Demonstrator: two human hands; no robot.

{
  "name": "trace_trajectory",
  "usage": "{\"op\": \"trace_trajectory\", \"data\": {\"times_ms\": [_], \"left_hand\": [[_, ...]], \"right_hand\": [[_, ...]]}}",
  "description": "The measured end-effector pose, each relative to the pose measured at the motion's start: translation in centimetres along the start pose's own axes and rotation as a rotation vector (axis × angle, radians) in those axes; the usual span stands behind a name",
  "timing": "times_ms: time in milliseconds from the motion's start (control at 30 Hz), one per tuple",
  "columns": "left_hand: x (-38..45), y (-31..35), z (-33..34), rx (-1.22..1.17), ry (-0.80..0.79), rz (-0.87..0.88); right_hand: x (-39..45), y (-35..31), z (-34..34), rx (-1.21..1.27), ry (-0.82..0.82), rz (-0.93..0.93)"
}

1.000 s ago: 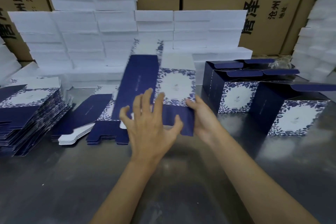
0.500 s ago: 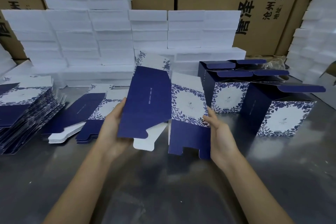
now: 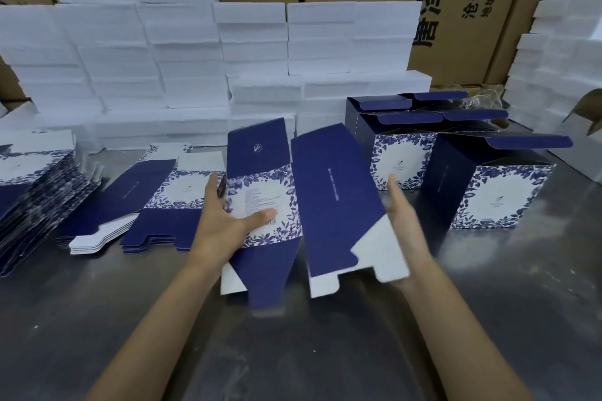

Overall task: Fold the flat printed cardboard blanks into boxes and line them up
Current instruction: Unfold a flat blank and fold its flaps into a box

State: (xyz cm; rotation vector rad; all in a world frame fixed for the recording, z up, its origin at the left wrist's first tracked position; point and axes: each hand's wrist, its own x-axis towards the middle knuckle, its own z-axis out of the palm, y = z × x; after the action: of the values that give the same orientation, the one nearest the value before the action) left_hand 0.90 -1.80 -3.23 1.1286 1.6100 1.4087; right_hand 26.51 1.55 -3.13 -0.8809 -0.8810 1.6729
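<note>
Matt printed cardboard is seen in the navy-and-floral blank (image 3: 329,205), white on its unprinted side; the brushed metal table (image 3: 325,352) is dulled by soft reflections.

1. The right hand (image 3: 402,215) is blurry, and the blue box blank (image 3: 332,202) hides its thumb and palm, so you cannot tell how it touches the card.
2. The left hand (image 3: 224,221) has its fingers behind the blank; only the thumb shows on the front.
3. The bottom flap of the blank is smeared.
4. The small print on the blank is too tiny to read.
5. The pile of flat blanks (image 3: 35,198) is cut off by the left edge.
6. The big brown cartons (image 3: 456,3) run off the top, so their writing is cut.
7. The back folded boxes (image 3: 404,107) are partly hidden by the front ones.
</note>
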Motion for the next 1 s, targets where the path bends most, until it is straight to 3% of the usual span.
{"op": "trace_trajectory", "data": {"times_ms": [100,200,367,433,533,733,867,1000], "left_hand": [[0.4,0.2,-0.4,0.118,0.033,0.063],[0.2,0.3,-0.7,0.054,-0.028,0.088],[-0.4,0.6,-1.1,-0.173,-0.139,-0.01],[-0.4,0.9,-1.3,-0.141,-0.116,-0.083],[-0.1,0.7,-1.5,-0.002,-0.091,-0.031],[-0.3,0.5,-0.8,-0.039,-0.239,-0.084],[0.9,-0.1,-1.1,-0.006,-0.099,-0.184],[1.2,-0.3,-1.4,0.101,0.1,-0.082]], "right_hand": [[-0.6,-0.5,-0.3,-0.115,-0.091,0.037],[-0.4,0.0,-1.3,-0.148,-0.143,0.043],[-0.3,0.2,-1.4,-0.239,-0.057,-0.006],[-0.4,0.3,-1.3,-0.253,-0.055,0.022],[-0.4,0.0,-1.0,-0.208,-0.06,0.088],[0.1,0.4,-0.9,-0.275,0.127,0.038],[0.3,0.5,-1.0,-0.31,0.063,0.03],[0.5,0.7,-0.9,-0.314,0.013,0.127]]}}
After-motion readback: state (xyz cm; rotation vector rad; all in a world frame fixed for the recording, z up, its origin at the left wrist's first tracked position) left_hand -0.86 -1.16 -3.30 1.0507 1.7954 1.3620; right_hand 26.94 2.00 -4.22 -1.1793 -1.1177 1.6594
